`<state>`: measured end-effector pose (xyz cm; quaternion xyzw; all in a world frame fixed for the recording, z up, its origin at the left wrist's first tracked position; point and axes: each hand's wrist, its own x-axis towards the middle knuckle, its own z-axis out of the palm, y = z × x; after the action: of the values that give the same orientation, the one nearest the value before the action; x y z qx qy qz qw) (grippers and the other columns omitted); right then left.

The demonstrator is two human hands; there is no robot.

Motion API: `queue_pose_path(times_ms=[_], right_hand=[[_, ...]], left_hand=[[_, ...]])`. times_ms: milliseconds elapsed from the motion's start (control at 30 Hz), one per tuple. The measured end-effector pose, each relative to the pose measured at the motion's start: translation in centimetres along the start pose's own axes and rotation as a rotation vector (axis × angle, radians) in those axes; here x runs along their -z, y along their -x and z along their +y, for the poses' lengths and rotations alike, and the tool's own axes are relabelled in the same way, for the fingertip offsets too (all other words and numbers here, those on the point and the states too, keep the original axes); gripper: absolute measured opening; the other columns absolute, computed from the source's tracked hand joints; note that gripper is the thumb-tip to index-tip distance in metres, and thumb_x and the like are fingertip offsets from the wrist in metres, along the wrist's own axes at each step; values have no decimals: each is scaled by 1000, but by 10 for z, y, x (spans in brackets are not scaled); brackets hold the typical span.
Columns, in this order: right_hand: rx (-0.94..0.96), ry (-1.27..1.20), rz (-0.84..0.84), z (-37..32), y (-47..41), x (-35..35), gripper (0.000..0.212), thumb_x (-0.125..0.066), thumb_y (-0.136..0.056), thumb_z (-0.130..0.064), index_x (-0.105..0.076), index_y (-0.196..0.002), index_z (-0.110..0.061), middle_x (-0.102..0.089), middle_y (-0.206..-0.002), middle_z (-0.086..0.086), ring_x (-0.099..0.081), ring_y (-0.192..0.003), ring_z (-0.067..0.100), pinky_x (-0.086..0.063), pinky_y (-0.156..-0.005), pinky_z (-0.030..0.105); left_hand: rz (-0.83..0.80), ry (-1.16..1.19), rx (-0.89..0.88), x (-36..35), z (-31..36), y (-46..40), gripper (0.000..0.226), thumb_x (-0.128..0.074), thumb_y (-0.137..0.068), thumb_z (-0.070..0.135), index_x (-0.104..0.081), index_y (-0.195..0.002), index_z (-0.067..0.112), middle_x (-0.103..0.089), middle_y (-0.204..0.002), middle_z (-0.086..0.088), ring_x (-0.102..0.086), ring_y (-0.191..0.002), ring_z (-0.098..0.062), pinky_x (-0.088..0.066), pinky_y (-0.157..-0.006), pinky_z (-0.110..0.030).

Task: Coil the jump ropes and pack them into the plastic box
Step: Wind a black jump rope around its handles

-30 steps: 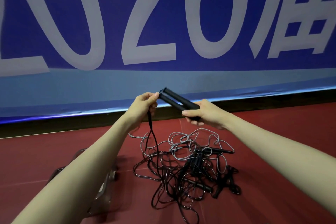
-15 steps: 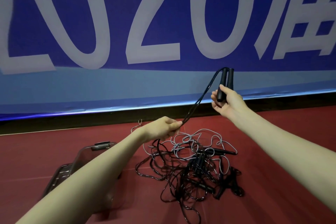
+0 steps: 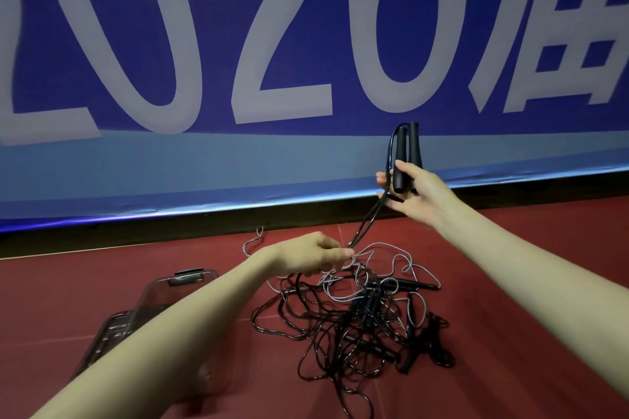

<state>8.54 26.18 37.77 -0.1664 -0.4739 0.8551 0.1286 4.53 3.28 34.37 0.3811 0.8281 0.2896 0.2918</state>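
Right hand (image 3: 413, 196) is up high, thumb clamped across two black handles (image 3: 406, 158) held side by side and upright, the other fingers spread loosely behind them. Pairing the handles like that gives one fixed anchor, so both strands of the black rope (image 3: 369, 218) run together as a doubled line. That line slants down to the left hand (image 3: 315, 255), which pinches it between thumb and curled fingers just above the heap, keeping it taut enough to start wrapping, I'd say. Below sits the tangle of jump ropes (image 3: 354, 320) on the red floor (image 3: 510, 367): black cords, a grey cord looping through them, and several more black handles buried in the middle. The held rope's lower length disappears into that knot, so it likely needs drawing free as the coil builds. The clear plastic box (image 3: 136, 313) waits at lower left, partly behind the left forearm, its lid (image 3: 177, 286) tipped up at the far side; nothing visibly packed in it yet. Behind everything, a blue banner (image 3: 306, 44) with big pale numerals.
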Motion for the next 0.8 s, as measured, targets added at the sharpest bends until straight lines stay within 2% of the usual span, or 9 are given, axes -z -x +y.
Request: queue_pose_path(times_ms=[100, 167, 200, 267, 367, 533, 667, 733, 800], right_hand=[[-15, 175, -66, -5, 2, 9, 17, -54, -96, -20, -60, -86, -8, -71, -89, 8, -64, -67, 11, -36, -61, 26], [-19, 279, -123, -3, 1, 15, 13, -55, -96, -17, -59, -90, -6, -70, -89, 10, -62, -62, 11, -32, -57, 23], [-18, 309, -155, -1, 1, 17, 9, -55, -95, -13, -58, -94, -6, -68, -88, 13, -62, -62, 13, -33, -56, 23], [-47, 310, -257, 4, 3, 17, 14, -54, -94, -6, -56, -107, -9, -65, -82, 16, -61, -61, 18, -38, -55, 24], [-137, 389, -442, 8, 10, 8, 21, -52, -93, -2, -52, -108, -18, -59, -78, 14, -57, -60, 18, -38, -49, 23], [-259, 678, -714, 14, 20, -9, 21, -56, -91, -2, -52, -111, -10, -61, -80, 13, -57, -63, 17, -40, -50, 22], [-388, 876, -862, 15, 31, -17, 26, -54, -93, 0, -51, -116, -13, -63, -76, 10, -60, -60, 14, -39, -50, 19], [-427, 886, -950, 12, 34, -18, 32, -56, -91, -3, -49, -121, -13, -63, -76, 9, -59, -61, 14, -36, -52, 20], [-406, 810, -964, 8, 35, -19, 36, -55, -87, -5, -47, -122, -10, -62, -77, 8, -56, -60, 12, -35, -52, 20]], left_hand=[[204, -107, -43, 16, -10, 0, 23, -67, -88, 35, -61, -84, 13, -52, -70, 7, -47, -64, -9, -38, -58, -19], [474, -116, -92, 30, -13, 0, 4, -65, -90, 16, -63, -86, 16, -61, -79, 5, -55, -75, -11, -40, -66, -17], [616, -117, -113, 36, -12, 1, 6, -62, -90, 14, -64, -87, 18, -63, -79, 5, -55, -74, -11, -40, -65, -16], [817, -147, -158, 47, -4, 3, 7, -60, -92, 20, -63, -86, 24, -60, -74, 7, -52, -66, -13, -41, -62, -24], [920, -243, -277, 53, 14, 4, 10, -57, -94, 25, -65, -100, 24, -57, -87, 10, -55, -81, -16, -45, -72, -33], [920, -309, -356, 50, 33, 6, 16, -53, -95, 21, -67, -103, 22, -50, -94, 10, -54, -85, -16, -45, -75, -36], [632, -187, -359, 62, 29, 16, 3, -67, -87, 17, -70, -86, 19, -63, -87, 6, -58, -81, -15, -47, -79, -38], [481, -18, -288, 66, 22, 22, 9, -73, -82, 14, -69, -75, 17, -67, -78, -7, -59, -72, -17, -47, -72, -36], [427, 173, -207, 65, 13, 25, 18, -69, -85, 7, -67, -71, 17, -63, -72, -8, -57, -67, -17, -47, -68, -33]])
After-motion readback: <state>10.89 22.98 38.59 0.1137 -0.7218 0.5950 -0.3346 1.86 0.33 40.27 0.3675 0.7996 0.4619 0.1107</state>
